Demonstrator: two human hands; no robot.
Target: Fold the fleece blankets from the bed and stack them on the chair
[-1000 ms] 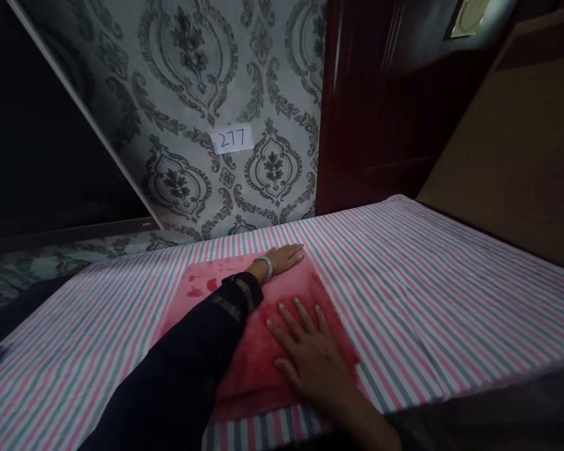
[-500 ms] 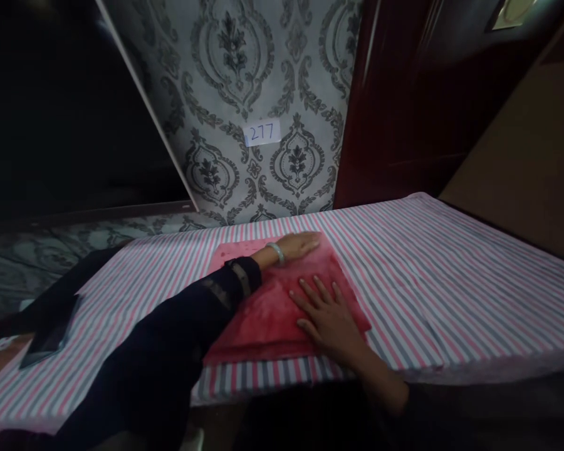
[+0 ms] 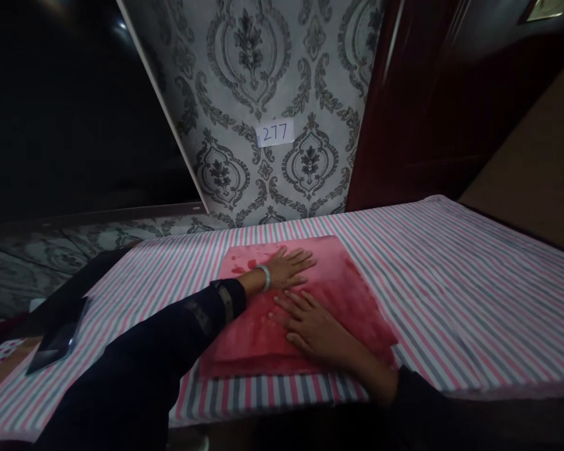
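Observation:
A folded red and pink cloth [image 3: 357, 300] lies flat on the striped tablecloth [image 3: 418, 269]. My left hand [image 3: 289, 268], with a pale bangle at the wrist, rests palm down on its lighter upper part, fingers spread and pointing right. Just below it, my right hand [image 3: 313, 329] lies on the darker red middle, fingers spread toward the upper left. The fingertips of my right hand are close under my left palm. Neither hand is closed round anything.
A dark flat device [image 3: 59, 338] lies at the table's left, beside a brown item [image 3: 9, 363]. Behind stand a large black screen [image 3: 84, 113], patterned wallpaper with a paper marked 277 [image 3: 275, 133], and a dark red door [image 3: 418, 113]. The table's front edge is near.
My left hand has moved back from the cloth's far edge and its fingers have spread. My right hand has shifted left, closer to it. The view has turned slightly left.

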